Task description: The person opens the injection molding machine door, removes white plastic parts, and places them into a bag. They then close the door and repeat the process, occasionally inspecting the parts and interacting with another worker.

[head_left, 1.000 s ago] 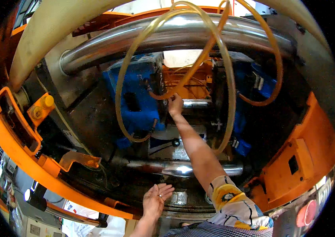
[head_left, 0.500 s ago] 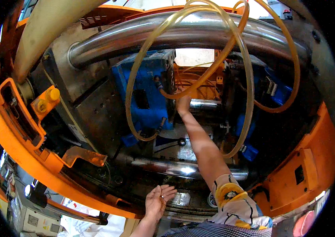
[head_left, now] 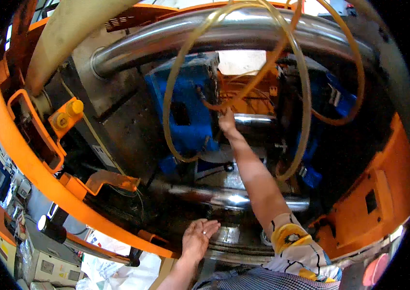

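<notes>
My right arm reaches deep into the machine. Its hand [head_left: 226, 122] is beside the inner face of a blue mould block [head_left: 159, 101], just under an amber hose [head_left: 251, 87]. Its fingertips are small and partly hidden there, so what they touch or hold does not show. Low at the front, my left hand [head_left: 197, 240] is held with its fingers stretched out and nothing in it. A ring shows on one finger. Facing the first block across the gap is another dark and blue mould block [head_left: 313, 96].
Thick steel bars cross above [head_left: 185, 34] and below [head_left: 234, 197] my right arm. Looping hoses hang in front of the blocks. An orange frame [head_left: 26, 169] curves around the left, with a yellow knob [head_left: 75, 107]. An orange panel [head_left: 359, 198] stands at the right.
The whole view has shifted slightly, so the machine sits a little further right and higher. My right hand stays by the blue block; my left hand stays low with fingers extended.
</notes>
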Demonstrator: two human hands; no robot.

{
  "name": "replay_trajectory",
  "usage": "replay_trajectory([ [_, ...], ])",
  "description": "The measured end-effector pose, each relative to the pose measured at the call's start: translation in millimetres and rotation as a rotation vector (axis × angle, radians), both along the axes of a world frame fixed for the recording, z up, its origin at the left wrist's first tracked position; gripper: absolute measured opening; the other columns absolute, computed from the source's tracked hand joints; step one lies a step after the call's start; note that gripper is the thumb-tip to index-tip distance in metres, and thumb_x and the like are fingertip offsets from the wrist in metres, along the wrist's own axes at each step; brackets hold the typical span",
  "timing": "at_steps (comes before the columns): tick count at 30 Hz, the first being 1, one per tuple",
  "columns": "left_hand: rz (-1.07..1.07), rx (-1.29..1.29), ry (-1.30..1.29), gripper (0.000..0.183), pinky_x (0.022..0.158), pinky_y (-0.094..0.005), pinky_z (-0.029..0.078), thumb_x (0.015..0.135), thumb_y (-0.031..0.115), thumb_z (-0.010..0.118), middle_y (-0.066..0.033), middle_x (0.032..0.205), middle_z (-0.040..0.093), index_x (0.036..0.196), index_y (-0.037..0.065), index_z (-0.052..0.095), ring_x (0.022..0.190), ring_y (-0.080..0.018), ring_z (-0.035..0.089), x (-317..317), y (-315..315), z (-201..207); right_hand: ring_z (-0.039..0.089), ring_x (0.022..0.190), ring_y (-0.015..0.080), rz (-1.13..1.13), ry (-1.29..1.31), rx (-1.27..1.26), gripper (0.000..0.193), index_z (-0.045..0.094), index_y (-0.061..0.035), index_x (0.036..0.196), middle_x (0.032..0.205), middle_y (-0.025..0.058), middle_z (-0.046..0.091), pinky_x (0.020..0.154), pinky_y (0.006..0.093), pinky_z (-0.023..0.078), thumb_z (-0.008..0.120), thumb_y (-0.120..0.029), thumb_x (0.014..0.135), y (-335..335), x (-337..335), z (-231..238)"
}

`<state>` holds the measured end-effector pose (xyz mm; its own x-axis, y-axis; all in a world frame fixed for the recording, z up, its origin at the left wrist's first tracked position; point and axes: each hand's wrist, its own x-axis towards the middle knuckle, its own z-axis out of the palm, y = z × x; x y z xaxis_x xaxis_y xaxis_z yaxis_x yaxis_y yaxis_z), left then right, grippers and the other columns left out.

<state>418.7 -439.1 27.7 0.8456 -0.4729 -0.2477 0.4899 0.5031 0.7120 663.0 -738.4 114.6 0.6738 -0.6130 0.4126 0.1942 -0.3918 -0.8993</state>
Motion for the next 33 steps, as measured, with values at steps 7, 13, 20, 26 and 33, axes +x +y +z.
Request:
replay_trajectory([
  [7,-0.039,0.075,-0.084,0.026,0.056,-0.0255,0.042,0.093,0.027,0.045,-0.0105,0.08,0.06,0.092,0.002,0.053,0.063,-0.0157,0.055,15.2,-5.6,1.1,0.06,0.092,0.0269,0.352,-0.211,-0.322,0.035,0.055,-0.0017,0.11,0.102,0.0157,0.062,0.08,0.0335,0.047,0.061,-0.009,0.076,67.9,-134.0,6.7],
  [13,-0.133,-0.033,0.057,0.029,0.044,-0.0208,0.031,0.093,0.031,0.044,-0.0008,0.062,0.042,0.081,0.005,0.049,0.05,-0.0103,0.038,7.7,-29.8,23.1,0.065,0.072,0.0249,0.719,0.357,-0.513,0.028,0.066,-0.0055,0.095,0.082,0.0134,0.066,0.068,0.0312,0.05,0.07,-0.018,0.071,120.5,-262.1,-13.2],
  [20,-0.198,-0.069,0.095,0.032,0.042,-0.0216,0.027,0.094,0.033,0.042,-0.0018,0.063,0.039,0.08,0.005,0.044,0.049,-0.0104,0.034,4.5,-37.4,24.4,0.061,0.079,0.028,0.575,0.209,-0.829,0.018,0.065,-0.0052,0.088,0.086,0.0104,0.065,0.068,0.0364,0.049,0.065,-0.014,0.073,113.1,-272.6,-25.2],
  [26,-0.193,-0.053,0.054,0.032,0.042,-0.0218,0.027,0.094,0.035,0.041,-0.0018,0.062,0.04,0.081,0.005,0.046,0.049,-0.0098,0.034,8.5,-29.4,22.6,0.061,0.073,0.0308,0.647,0.102,-0.822,0.017,0.065,-0.004,0.081,0.077,0.0112,0.064,0.064,0.0386,0.049,0.062,-0.019,0.075,115.9,-260.4,-27.8],
  [33,-0.059,-0.099,0.058,0.037,0.041,-0.0217,0.027,0.093,0.034,0.042,-0.0018,0.061,0.04,0.091,-0.002,0.05,0.049,-0.0101,0.035,21.5,-20.4,24.8,0.063,0.077,0.0155,0.605,-0.038,-0.158,0.013,0.064,0.0011,0.088,0.082,0.0096,0.065,0.068,0.0292,0.05,0.062,-0.008,0.079,116.2,-230.4,-26.6],
])
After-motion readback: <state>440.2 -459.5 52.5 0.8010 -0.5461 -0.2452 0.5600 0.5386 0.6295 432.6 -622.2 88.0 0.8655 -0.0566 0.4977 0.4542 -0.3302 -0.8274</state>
